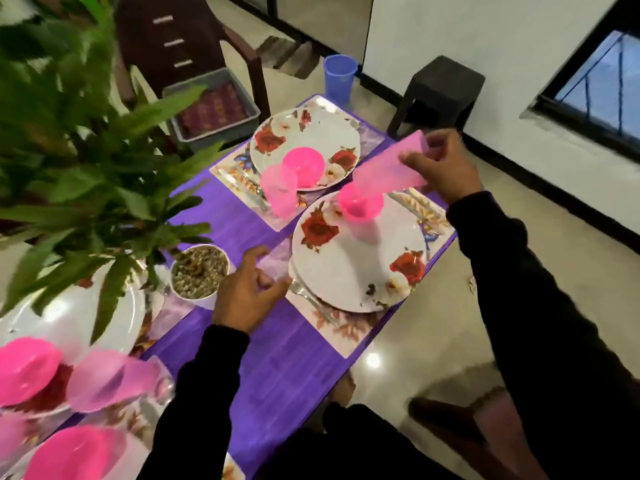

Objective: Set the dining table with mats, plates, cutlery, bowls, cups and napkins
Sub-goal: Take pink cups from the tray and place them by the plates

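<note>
Napkin pinched in right hand above plate | left hand relaxed, empty, beside plate

Lying on floral mats atop purple table: two rose-patterned plates, each carrying pink bowl; pink napkin hovering, pinched in right hand.
</note>
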